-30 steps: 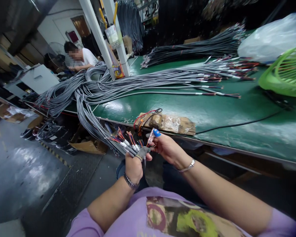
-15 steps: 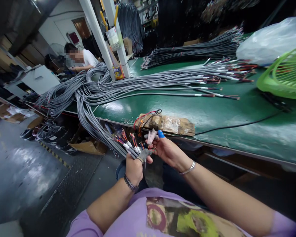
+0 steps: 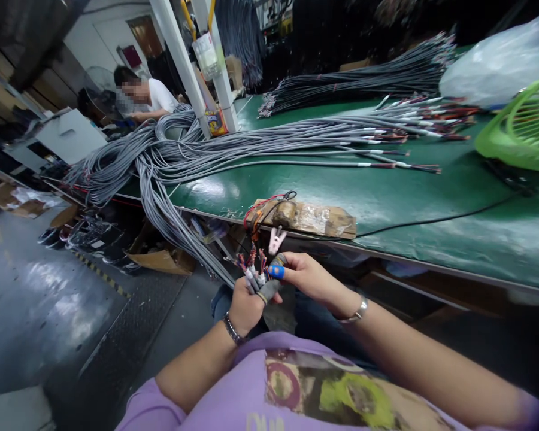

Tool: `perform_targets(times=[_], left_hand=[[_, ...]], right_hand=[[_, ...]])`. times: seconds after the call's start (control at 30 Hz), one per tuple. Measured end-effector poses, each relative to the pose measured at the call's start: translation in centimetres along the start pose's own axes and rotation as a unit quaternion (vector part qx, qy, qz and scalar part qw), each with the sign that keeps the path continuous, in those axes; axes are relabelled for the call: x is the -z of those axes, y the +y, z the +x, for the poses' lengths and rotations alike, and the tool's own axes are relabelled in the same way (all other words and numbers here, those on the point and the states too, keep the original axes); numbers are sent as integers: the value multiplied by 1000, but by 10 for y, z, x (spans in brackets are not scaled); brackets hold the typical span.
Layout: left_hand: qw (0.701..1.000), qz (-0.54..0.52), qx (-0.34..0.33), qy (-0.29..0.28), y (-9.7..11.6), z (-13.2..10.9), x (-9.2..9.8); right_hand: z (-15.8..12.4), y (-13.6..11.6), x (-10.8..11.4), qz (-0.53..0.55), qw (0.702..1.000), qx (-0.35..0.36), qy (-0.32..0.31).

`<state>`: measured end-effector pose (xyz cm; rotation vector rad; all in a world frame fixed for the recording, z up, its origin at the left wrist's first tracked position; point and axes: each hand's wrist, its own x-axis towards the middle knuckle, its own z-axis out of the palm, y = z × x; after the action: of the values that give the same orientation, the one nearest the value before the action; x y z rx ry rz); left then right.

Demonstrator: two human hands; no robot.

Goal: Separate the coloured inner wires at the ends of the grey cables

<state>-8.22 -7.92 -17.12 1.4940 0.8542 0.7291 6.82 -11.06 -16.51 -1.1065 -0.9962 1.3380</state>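
My left hand [image 3: 244, 305] is closed round the ends of several grey cables [image 3: 179, 230] that hang down from the green table [image 3: 323, 197]. Their stripped coloured wire tips [image 3: 253, 263] stick up above my fist. My right hand [image 3: 306, 278], a blue cot on one fingertip, pinches at those wire tips beside my left thumb. A small white connector [image 3: 276, 239] stands just above the tips, in front of a taped wooden block [image 3: 312, 218] on the table's edge.
A big bundle of grey cables [image 3: 269, 146] lies across the table and spills off its left end. A green basket [image 3: 523, 129] and a clear plastic bag [image 3: 498, 60] sit at the right. Another person [image 3: 141, 99] sits at the far left. Cardboard boxes [image 3: 159, 260] lie under the table.
My right hand has dropped from the white connector down to the wire tips at my left fist. The connector now stands free above them. The view shifted slightly.
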Motion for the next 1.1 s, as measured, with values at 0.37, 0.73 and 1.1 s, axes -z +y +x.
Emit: perform_targets(times=[0.37, 0.73, 1.1], left_hand=[[987, -129, -15, 96, 9, 12, -5], [983, -156, -4, 101, 18, 25, -16], [984, -150, -9, 99, 7, 19, -13]], right_hand=[[25, 7, 14, 267, 958, -91, 46], [37, 5, 4, 312, 948, -26, 55], [27, 5, 5, 337, 939, -47, 39]])
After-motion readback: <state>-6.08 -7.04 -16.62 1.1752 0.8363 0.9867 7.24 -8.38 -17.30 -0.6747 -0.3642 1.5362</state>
